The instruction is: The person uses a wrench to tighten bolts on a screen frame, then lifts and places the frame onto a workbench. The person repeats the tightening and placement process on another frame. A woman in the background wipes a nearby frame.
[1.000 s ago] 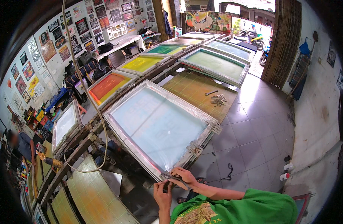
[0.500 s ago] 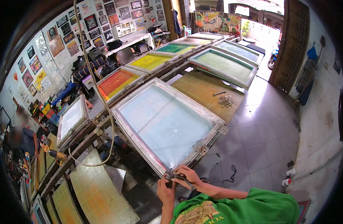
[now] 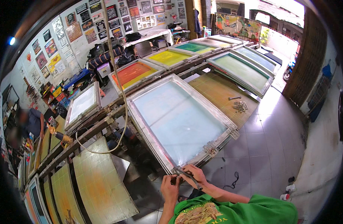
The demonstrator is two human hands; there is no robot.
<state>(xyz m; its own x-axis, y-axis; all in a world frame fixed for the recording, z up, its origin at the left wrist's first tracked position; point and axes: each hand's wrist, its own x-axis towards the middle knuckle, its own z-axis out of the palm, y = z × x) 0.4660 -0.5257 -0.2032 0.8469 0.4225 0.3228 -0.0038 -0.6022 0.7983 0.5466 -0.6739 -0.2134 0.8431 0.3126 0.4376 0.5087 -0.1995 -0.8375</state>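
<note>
A large printing screen [image 3: 180, 121] with pale blue mesh and a worn metal frame lies tilted before me. Both of my hands are at its near corner. Fingers curled, my left hand [image 3: 170, 189] pinches something small and dark just below that corner; the piece is mostly hidden. My right hand [image 3: 195, 174] is closed around a dark, elongated metal tool [image 3: 189, 177], which slants down to the right across my fingers. The tool's exact kind is unclear. A metal hinge clamp [image 3: 210, 149] sits on the frame's near right edge.
On the tan board [image 3: 212, 89] behind the screen lie a wrench [image 3: 234, 98] and several small metal pieces [image 3: 240, 106]. A hose [image 3: 125, 108] hangs at the left. More screens, one red and orange [image 3: 133, 75], line the rack. Another person [image 3: 34, 121] stands far left.
My view has turned left, so the scene sits farther right in the picture. Both hands stay at the screen's near corner, with the tool still in my right hand.
</note>
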